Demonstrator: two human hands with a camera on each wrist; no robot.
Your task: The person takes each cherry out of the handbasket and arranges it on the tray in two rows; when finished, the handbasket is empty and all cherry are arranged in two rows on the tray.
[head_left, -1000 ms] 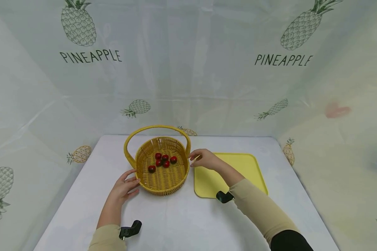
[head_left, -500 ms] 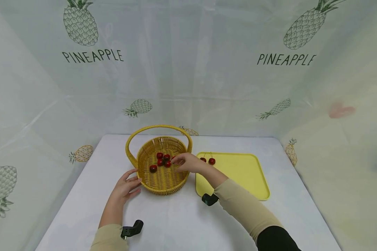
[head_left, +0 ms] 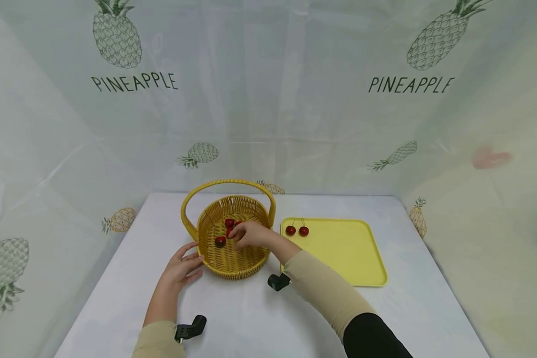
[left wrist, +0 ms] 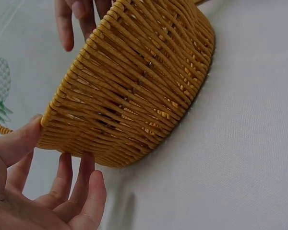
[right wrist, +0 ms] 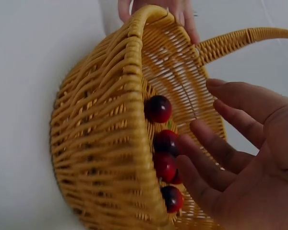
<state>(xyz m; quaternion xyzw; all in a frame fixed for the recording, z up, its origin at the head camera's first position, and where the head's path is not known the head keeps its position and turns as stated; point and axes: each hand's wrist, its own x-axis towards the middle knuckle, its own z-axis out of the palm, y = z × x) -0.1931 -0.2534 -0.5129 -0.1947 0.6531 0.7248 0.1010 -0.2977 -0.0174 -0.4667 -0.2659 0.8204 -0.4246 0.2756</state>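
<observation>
A round yellow wicker basket (head_left: 232,268) with a tall handle holds several dark red cherries (head_left: 220,241). My left hand (head_left: 182,267) holds the basket's left side; the left wrist view shows the thumb (left wrist: 26,139) at the rim and fingertips (left wrist: 87,165) against the woven wall. Inside the basket, my right hand (head_left: 252,235) hovers over the cherries and hides some. In the right wrist view its fingers (right wrist: 221,148) are spread and loosely bent beside the cherries (right wrist: 164,142), with nothing seen pinched between them.
To the right of the basket lies a yellow tray (head_left: 340,253) with two stemmed cherries (head_left: 304,231) at its upper left corner. Both stand on a white table (head_left: 232,318). A pineapple-printed sheet (head_left: 268,99) hangs behind.
My right hand has moved left, from the tray's left edge across the rim into the basket. The two cherries on the tray have come into sight. My left hand has stayed at the basket.
</observation>
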